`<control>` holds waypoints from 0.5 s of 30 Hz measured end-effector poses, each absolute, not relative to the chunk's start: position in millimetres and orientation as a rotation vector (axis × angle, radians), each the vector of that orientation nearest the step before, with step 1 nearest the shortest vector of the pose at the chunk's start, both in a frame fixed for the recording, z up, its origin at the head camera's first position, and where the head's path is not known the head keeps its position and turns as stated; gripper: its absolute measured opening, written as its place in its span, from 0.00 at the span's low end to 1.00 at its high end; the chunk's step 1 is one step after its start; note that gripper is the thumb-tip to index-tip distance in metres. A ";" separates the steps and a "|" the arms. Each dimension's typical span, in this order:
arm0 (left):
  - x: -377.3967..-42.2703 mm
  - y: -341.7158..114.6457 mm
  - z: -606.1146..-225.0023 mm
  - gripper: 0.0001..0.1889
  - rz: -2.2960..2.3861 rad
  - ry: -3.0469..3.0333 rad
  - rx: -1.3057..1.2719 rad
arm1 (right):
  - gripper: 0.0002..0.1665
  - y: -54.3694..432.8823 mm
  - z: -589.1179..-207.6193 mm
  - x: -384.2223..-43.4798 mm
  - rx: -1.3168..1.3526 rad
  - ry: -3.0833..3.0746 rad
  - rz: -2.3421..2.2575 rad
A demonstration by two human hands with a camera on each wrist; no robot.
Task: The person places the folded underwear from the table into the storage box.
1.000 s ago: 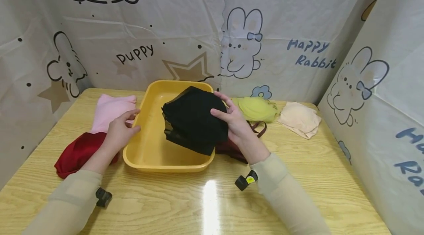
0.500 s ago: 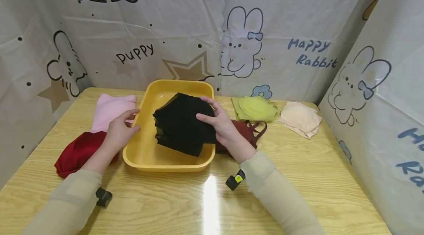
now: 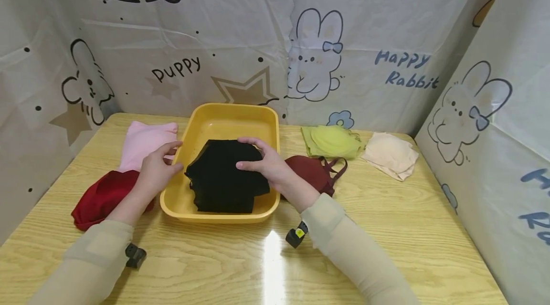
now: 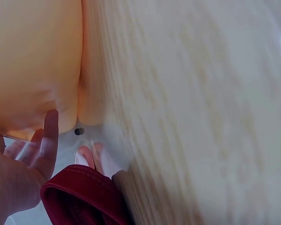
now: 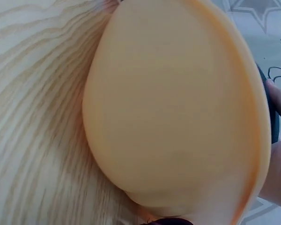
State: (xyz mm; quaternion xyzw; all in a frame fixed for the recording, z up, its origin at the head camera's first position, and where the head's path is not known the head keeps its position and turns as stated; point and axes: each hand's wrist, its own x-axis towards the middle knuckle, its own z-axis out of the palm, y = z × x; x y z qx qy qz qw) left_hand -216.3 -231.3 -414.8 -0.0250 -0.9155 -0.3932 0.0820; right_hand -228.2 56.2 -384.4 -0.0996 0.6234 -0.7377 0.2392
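A folded black garment [image 3: 225, 176] lies in the front part of the yellow plastic tray [image 3: 234, 110], some of it perhaps held just off the bottom. My right hand [image 3: 270, 166] grips its right side, thumb on top; the fingers beneath are partly hidden. In the right wrist view, the tray's outer wall [image 5: 173, 108] hides most of that hand. At the tray's left rim rests my left hand [image 3: 156, 166]; the left wrist view shows its loosely extended fingers [image 4: 49, 136] against the outer wall.
Left of the tray lie a pink garment [image 3: 143, 142] and a dark red one [image 3: 105, 197]. To its right are a maroon bra [image 3: 307, 171] with straps, a yellow-green garment [image 3: 331, 141] and a beige one [image 3: 390, 154]. A printed curtain [image 3: 240, 23] stands behind the table.
My right hand has carried the black garment left and toward the tray's front, lowering it. More of the maroon bra shows now. My left hand stays at the rim.
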 end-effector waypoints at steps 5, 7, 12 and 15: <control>-216.6 -230.9 -416.3 0.28 -1.164 -2.725 -0.069 | 0.34 50.4 -389.1 -227.4 -0.288 1.787 -1.887; -216.8 -230.8 -415.7 0.28 -1.158 -2.720 -0.070 | 0.34 47.1 -392.6 -228.0 -0.308 1.828 -1.844; -217.0 -230.2 -414.3 0.28 -1.154 -2.740 -0.051 | 0.34 39.5 -398.6 -229.4 -0.374 1.985 -1.707; -217.1 -229.4 -414.1 0.29 -1.163 -2.753 -0.040 | 0.34 37.2 -399.6 -230.7 -0.411 2.084 -1.630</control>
